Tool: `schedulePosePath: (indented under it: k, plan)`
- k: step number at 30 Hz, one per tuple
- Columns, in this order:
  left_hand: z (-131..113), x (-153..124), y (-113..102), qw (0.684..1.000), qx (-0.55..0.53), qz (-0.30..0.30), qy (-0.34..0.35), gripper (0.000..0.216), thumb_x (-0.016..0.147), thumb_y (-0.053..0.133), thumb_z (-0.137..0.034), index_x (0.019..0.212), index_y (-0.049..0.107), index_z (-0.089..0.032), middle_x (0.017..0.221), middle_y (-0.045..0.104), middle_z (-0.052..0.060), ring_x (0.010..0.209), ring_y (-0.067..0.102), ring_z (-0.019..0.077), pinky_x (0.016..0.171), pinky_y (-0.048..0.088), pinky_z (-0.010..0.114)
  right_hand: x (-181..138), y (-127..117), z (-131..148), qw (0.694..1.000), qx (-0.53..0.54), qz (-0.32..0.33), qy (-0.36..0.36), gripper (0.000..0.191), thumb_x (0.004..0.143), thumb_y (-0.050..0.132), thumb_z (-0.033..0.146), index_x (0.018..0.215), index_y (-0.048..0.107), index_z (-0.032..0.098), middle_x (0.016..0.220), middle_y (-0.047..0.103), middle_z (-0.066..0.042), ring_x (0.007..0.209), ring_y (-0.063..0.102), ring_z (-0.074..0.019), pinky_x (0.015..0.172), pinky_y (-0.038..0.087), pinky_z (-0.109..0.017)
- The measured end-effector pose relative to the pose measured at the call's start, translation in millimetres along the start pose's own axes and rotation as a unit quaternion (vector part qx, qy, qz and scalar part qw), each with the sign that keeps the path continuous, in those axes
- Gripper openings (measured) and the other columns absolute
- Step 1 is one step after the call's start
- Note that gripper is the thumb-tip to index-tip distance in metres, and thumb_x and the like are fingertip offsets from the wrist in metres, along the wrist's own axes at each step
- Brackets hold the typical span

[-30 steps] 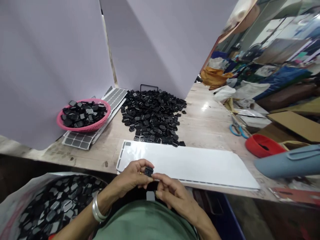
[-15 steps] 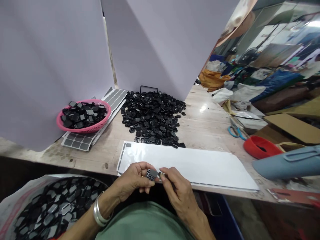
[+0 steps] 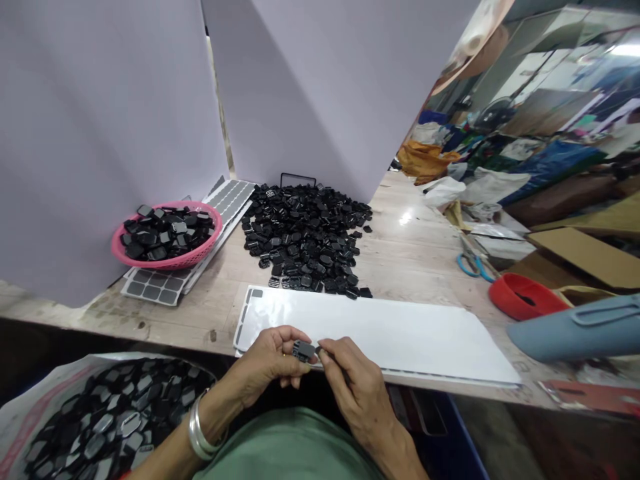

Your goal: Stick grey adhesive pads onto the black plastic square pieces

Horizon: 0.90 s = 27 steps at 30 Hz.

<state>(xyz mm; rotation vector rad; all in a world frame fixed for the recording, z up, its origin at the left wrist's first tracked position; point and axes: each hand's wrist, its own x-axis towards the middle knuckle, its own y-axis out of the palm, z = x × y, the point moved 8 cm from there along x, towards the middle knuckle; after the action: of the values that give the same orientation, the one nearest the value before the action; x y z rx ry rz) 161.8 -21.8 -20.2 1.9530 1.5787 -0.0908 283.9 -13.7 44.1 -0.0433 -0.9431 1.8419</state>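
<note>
My left hand (image 3: 273,359) pinches a small black plastic part (image 3: 303,351) between thumb and fingers, above the table's front edge. Close to its right end, the fingertips of my right hand (image 3: 357,380) are closed on a small grey sticker (image 3: 318,349), mostly covered by the fingers. Just beyond both hands lies a white backing sheet (image 3: 380,328), with a few grey stickers along its left end. A heap of black plastic parts (image 3: 310,237) spreads behind that sheet.
On the left, a pink basket (image 3: 116,245) of black parts sits on grey sticker sheets (image 3: 155,285). Below it, a white sack (image 3: 30,393) holds many parts. To the right are blue-handled scissors (image 3: 469,265), a red tape roll (image 3: 515,297) and a blue-grey object (image 3: 570,327).
My right fingertips have closed in slightly around the sticker beside the black part. My left hand keeps its grip, almost unmoved. The view has shifted very slightly.
</note>
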Motion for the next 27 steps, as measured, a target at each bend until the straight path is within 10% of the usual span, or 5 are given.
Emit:
schedulePosePath:
  k: [27]
  plan:
    - [7, 3, -2, 0.999, 0.003, -0.031, -0.012, 0.042, 0.055, 0.072, -0.011, 0.094, 0.057, -0.011, 0.079, 0.07, 0.006, 0.042, 0.055, 0.007, 0.038, 0.032, 0.015, -2, 16, 1, 0.994, -0.103, 0.043, -0.004, 0.018, 0.096, 0.035, 0.017, 0.09, 0.051, 0.021, 0.077, 0.053, -0.002, 0.065, 0.055, -0.0158, 0.057, 0.041, -0.026]
